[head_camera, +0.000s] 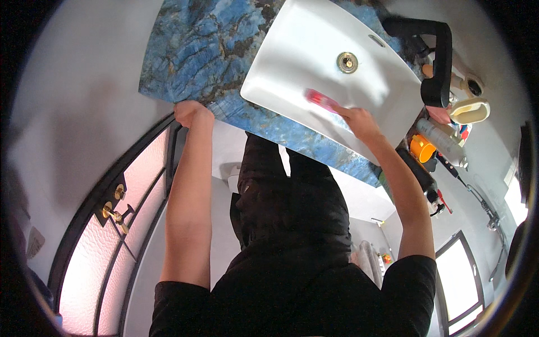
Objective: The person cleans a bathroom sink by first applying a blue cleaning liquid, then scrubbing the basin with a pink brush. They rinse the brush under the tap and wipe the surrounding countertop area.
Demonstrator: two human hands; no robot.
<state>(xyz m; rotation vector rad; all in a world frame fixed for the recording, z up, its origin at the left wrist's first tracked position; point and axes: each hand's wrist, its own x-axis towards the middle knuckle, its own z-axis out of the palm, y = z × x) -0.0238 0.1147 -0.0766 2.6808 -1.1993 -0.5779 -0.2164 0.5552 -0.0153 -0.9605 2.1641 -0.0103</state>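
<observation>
My right hand point(360, 122) is closed on the handle of a pink brush point(321, 100), blurred, inside the white sink basin point(286, 71) near its front wall. Whether the brush touches the basin cannot be seen. A gold-coloured drain point(347, 62) lies in the basin beyond the brush. My left hand point(193, 113) rests at the front left edge of the blue stone countertop point(198, 54), its fingers bent and partly hidden, so I cannot tell whether it grips the edge.
A black faucet point(440, 67) arches at the right of the basin. Beside it stand an orange cup point(422, 148), a spray can point(442, 141), a dark pump bottle point(419, 175) and a cream-coloured handled container point(469, 110). A black-framed glass door point(139, 168) is at lower left.
</observation>
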